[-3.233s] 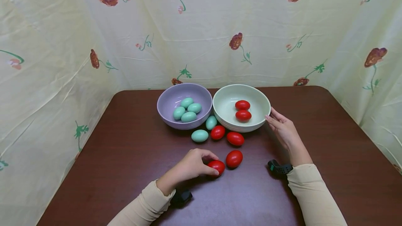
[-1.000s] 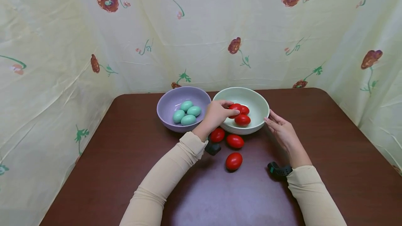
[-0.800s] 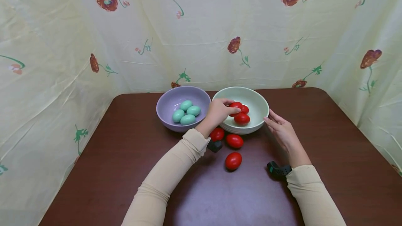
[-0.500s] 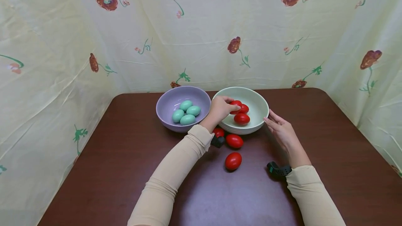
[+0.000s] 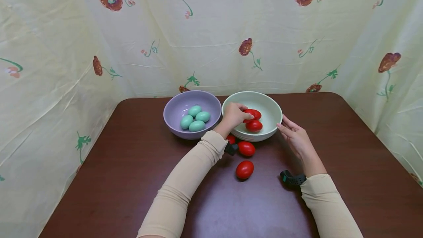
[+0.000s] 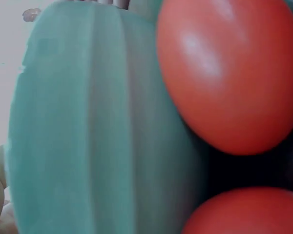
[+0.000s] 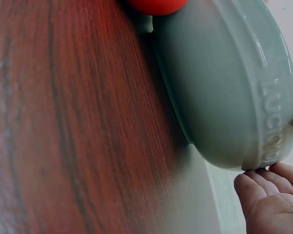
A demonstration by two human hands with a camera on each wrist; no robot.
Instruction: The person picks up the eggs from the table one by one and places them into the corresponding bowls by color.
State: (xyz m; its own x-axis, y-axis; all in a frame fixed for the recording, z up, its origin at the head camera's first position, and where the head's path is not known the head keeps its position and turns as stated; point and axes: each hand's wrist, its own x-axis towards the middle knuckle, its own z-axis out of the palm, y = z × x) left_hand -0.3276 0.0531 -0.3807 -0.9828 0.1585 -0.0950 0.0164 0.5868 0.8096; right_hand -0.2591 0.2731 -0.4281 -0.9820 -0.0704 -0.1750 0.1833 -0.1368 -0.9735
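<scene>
The left hand [image 5: 234,114] pinches a red egg [image 5: 249,111] inside the pale green bowl [image 5: 271,110], just beside two other eggs [image 5: 254,126] — released too high, it could knock them — while the right hand [image 5: 295,135] touches the bowl's outside, fingers nearly straight.

Head view looks forward, down — both wrist views share the green bowl [image 7: 219,87], close up.

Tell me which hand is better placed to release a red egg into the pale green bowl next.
Left, I'd judge. The left hand pinches a red egg over the pale green bowl; the right hand holds no egg and touches the bowl's outer side.
</scene>
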